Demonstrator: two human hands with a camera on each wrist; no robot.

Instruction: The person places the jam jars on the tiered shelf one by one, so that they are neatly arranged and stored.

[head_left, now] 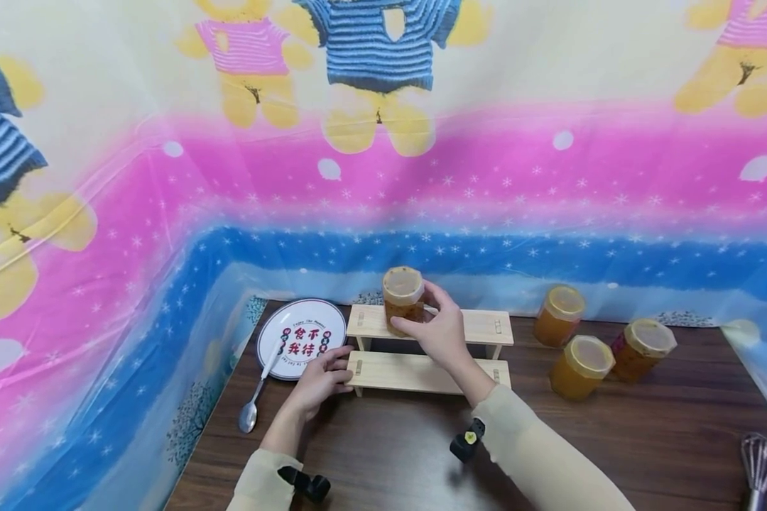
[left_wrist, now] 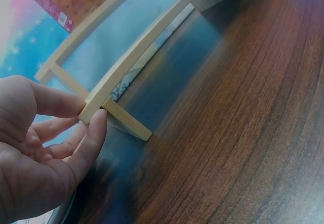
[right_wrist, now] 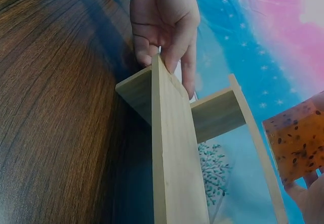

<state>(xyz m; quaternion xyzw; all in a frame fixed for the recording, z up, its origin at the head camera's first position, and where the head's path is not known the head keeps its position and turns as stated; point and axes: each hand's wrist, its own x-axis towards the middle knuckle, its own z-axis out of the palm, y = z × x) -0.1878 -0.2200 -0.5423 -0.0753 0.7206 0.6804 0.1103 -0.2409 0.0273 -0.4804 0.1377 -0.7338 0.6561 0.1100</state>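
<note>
Standing to the right in the head view, three jars are seen, with one whisk, one plate and one spoon; a fourth jar is gripped by the right hand at the upper shelf of two. Only in the left wrist view is a barcode shown, the lower shelf being pinched by the left hand. By the right wrist view, dark specks are shown most plainly.

In the left fingers, the rack is pale, smooth, matt wood. The jar in the right fingers looks glossy and see-through, glass or plastic, I can't tell. Beyond the fingers hangs creased cloth; beneath them, the dark wood-grained tabletop has a soft sheen. Left of them, the plate shines.
</note>
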